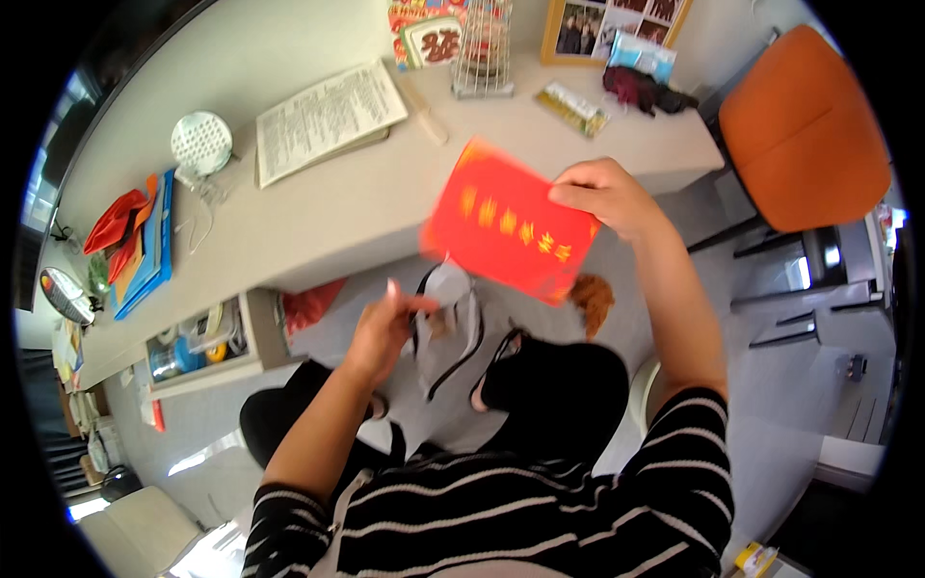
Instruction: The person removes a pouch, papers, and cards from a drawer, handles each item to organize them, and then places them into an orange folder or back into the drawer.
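Observation:
My right hand grips the right edge of a flat red booklet with a row of gold lettering. The booklet is held tilted in front of the desk's edge, slightly blurred. My left hand is apart from it, lower and to the left, with thumb and forefinger stretched out and nothing visible in it. Just beyond those fingers, below the desk, is a grey bag with dark trim. Whether the left fingertips touch the bag I cannot tell.
The desk bears a stack of printed sheets, a wire rack, blue folders and a white round perforated object. An open drawer juts out at left. An orange chair stands right; a brown furry thing lies below.

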The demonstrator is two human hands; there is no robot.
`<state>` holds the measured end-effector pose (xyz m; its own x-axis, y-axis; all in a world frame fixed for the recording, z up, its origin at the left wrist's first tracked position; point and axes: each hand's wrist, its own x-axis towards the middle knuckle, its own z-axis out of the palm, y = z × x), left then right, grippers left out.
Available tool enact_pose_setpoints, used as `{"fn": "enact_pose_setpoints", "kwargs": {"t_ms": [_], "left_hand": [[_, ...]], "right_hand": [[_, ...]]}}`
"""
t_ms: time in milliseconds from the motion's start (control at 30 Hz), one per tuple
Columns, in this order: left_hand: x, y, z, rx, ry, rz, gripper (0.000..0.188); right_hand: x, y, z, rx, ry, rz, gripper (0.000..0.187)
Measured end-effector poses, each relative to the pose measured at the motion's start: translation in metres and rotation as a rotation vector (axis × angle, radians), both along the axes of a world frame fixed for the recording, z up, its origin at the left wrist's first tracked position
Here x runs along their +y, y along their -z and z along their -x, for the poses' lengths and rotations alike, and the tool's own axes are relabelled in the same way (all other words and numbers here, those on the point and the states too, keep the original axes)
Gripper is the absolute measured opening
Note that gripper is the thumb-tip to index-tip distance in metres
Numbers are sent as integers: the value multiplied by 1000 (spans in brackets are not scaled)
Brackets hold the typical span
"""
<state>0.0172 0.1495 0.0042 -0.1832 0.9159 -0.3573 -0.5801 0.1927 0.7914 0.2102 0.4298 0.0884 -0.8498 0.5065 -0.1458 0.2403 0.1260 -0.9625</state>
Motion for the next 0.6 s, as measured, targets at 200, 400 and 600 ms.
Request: {"fn": "enact_pose_setpoints", "kwargs": {"t_ms": [200,400,600], "left_hand": [[-15,-13,-11,9,130,-76,57],[-35,-17,-15,123,77,-30,29],[-38,-17,-17,-40,-253,-97,26]], "right_hand": [[-65,-13,57,-399,-587,-82,22],[-79,3,83,-144,-113,72,28],[-111,58,47,454,599,680,35]]}}
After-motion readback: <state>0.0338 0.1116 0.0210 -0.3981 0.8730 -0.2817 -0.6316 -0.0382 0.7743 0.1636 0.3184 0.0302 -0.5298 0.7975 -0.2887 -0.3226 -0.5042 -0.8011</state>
